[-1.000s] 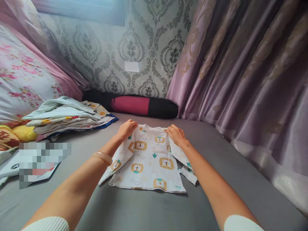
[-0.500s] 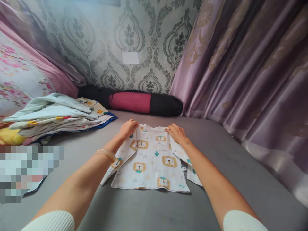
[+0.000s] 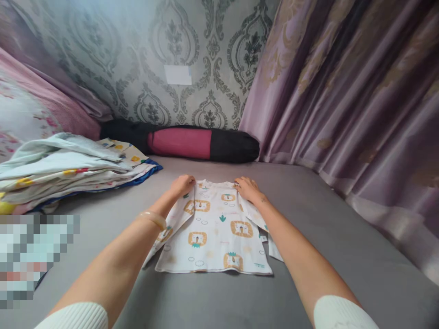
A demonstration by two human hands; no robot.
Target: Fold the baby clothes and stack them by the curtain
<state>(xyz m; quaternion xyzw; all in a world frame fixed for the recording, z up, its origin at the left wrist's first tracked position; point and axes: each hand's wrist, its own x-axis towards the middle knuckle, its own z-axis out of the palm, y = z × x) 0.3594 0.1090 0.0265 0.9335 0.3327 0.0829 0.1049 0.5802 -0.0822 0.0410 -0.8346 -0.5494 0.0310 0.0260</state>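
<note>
A small white long-sleeved shirt (image 3: 219,228) printed with orange lion faces and green leaves lies spread on the grey bed sheet (image 3: 171,304), its collar pointing away from me. My left hand (image 3: 184,184) pinches the shirt at its left shoulder, with the fingertips closed on the cloth. At the opposite shoulder, my right hand (image 3: 249,188) grips the fabric in the same way. Both sleeves angle down along the body of the shirt, and my right forearm partly covers the one on the right. A small white tag shows at the right side seam.
To the left sits a pile of folded clothes (image 3: 68,162), with a pixelated item (image 3: 34,256) nearer me. A black and crimson roll (image 3: 181,142) lies along the patterned wall (image 3: 212,55). Purple curtains (image 3: 325,91) hang down the right side.
The view has shifted slightly, so the clothes pile and roll sit further left. Both hands stay on the shirt's shoulders, and the shirt lies nearly as before.
</note>
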